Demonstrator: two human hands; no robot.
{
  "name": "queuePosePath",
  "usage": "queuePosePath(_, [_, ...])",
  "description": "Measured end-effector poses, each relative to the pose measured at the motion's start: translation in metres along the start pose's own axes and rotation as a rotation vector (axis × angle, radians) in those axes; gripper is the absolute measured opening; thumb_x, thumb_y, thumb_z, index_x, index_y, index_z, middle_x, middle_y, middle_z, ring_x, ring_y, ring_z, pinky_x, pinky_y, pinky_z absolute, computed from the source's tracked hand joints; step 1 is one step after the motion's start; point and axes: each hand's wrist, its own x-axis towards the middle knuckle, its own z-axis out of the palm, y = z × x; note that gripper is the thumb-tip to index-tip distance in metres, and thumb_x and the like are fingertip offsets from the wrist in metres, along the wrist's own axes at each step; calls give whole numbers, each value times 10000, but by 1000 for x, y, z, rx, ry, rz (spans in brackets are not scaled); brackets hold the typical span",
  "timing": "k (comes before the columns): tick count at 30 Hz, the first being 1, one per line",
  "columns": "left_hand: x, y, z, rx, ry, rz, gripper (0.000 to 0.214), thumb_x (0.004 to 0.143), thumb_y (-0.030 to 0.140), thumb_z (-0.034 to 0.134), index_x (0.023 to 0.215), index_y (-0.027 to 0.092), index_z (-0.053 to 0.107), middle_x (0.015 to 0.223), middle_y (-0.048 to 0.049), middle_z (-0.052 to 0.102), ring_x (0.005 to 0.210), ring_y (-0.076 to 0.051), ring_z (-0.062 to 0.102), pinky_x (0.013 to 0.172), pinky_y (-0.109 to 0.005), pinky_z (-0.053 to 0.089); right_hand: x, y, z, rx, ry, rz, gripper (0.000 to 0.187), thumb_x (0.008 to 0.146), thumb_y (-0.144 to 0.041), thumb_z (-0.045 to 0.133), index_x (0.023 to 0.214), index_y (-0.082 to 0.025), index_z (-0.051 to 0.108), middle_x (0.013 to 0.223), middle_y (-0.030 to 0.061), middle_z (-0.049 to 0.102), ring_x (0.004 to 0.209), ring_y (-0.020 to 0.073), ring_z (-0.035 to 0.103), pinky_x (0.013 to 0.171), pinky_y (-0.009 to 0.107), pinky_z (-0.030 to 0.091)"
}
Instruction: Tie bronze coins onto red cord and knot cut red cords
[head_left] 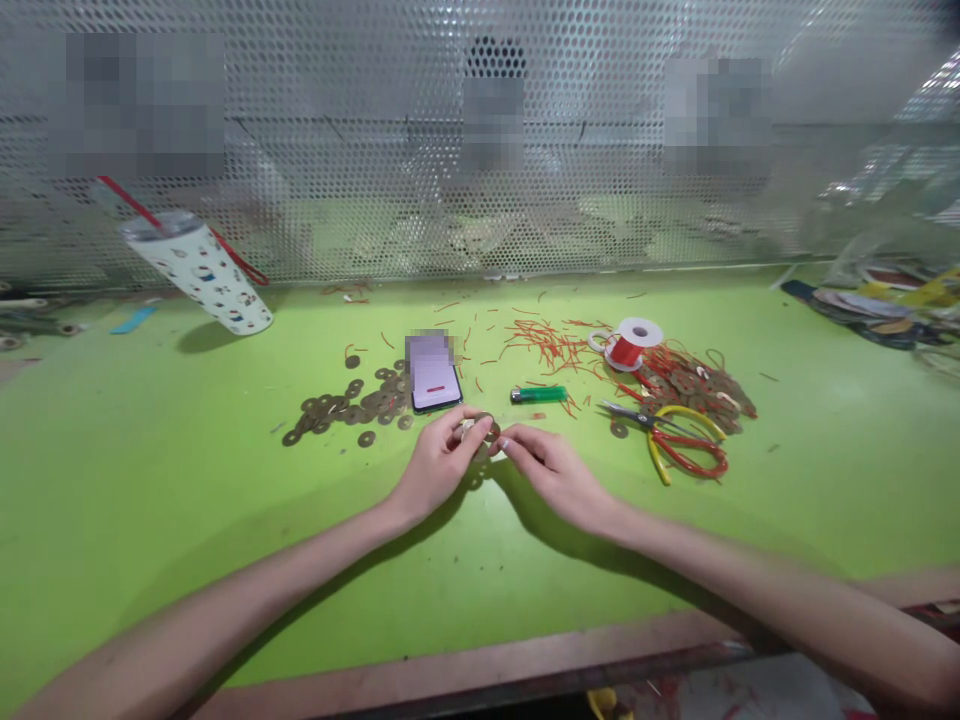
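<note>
- The left hand [435,460] and right hand [551,465] meet at the middle of the green surface [225,480], fingertips together.
- Both hands are pinched shut on a small coin stack [481,432], which sits between the fingertips, just above the surface; what else they grip there is too small to tell.
- Just beyond the left hand lies a phone [433,372], face up, with loose coins [352,400] spread to its left.
- Just beyond the right hand lies a green lighter [538,394].
- To the right of that hand are scissors [675,435] with red and yellow handles, touching a heap of strung coins [697,385].
- A spool [628,345] of red thread stands behind, amid thread scraps [547,340].
- Far left, a patterned cup [199,270] with a red straw, near the mesh wall [375,150].
</note>
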Motion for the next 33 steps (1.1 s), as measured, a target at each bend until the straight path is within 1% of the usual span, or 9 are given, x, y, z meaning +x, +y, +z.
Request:
queuePosePath(4, [-1, -3, 2, -79, -26, -28, 268, 924, 439, 614, 949, 173, 613, 730, 8, 606, 615, -107, 553, 520, -200, 419, 2, 3, 1, 106, 27, 35, 280, 961, -384, 484, 867, -175, 644, 827, 44, 674, 780, 181, 603, 700, 298, 456])
queuePosePath(8, [0, -3, -1, -169, -58, -66, 303, 956, 465, 550, 961, 174, 633, 739, 6, 584, 582, -95, 514, 498, -204, 391, 4, 2, -4, 124, 46, 69, 296, 941, -426, 505, 849, -177, 638, 739, 16, 614, 651, 147, 530, 588, 270, 399])
queuePosePath(11, [3, -1, -5, -158, -39, -48, 282, 960, 421, 541, 1006, 170, 664, 689, 13, 541, 560, -97, 471, 496, -216, 369, 5, 1, -8, 138, 65, 95, 307, 933, -447, 518, 852, -179, 643, 670, -6, 552, 564, 122, 441, 516, 259, 328])
queuePosePath(14, [6, 0, -7, -107, -23, -22, 253, 946, 368, 559, 1060, 170, 666, 719, 1, 575, 602, -115, 513, 545, -231, 419, 5, 1, -9, 175, 59, 105, 316, 923, -456, 533, 832, -176, 649, 604, -23, 484, 536, 117, 399, 491, 255, 293])
queuePosePath(22, [1, -1, -2, -16, 58, 27, 266, 965, 350, 539, 1150, 171, 607, 811, -29, 680, 659, -149, 615, 594, -254, 490, 3, 2, -1, 285, 19, 141, 321, 915, -441, 561, 827, -159, 689, 502, -68, 337, 515, 126, 401, 534, 270, 351])
queuePosePath(25, [-2, -2, -1, 13, 74, 42, 262, 971, 345, 544, 1158, 174, 611, 781, -20, 679, 653, -147, 622, 613, -253, 498, 1, 2, 2, 268, 30, 144, 336, 926, -430, 549, 845, -150, 715, 512, -59, 377, 534, 131, 429, 572, 281, 385])
queuePosePath(28, [-3, -3, 0, 34, 93, 46, 240, 971, 347, 556, 1120, 174, 628, 774, -19, 678, 649, -139, 619, 575, -231, 473, 1, 3, 4, 234, 60, 129, 346, 926, -429, 551, 864, -143, 735, 589, -16, 521, 594, 143, 500, 601, 283, 414])
queuePosePath(31, [-3, -2, 0, 31, 93, 16, 213, 974, 356, 554, 1044, 166, 621, 633, 26, 609, 473, -95, 504, 452, -204, 379, 1, 7, 4, 199, 79, 123, 351, 925, -431, 549, 876, -145, 747, 716, 31, 648, 656, 155, 550, 628, 283, 431])
queuePosePath(33, [-4, -2, 1, 12, 88, 1, 207, 981, 365, 544, 1012, 167, 595, 547, 61, 545, 394, -76, 426, 414, -198, 344, 2, 9, 4, 185, 84, 126, 356, 921, -439, 554, 869, -147, 752, 764, 46, 683, 704, 169, 573, 649, 286, 437])
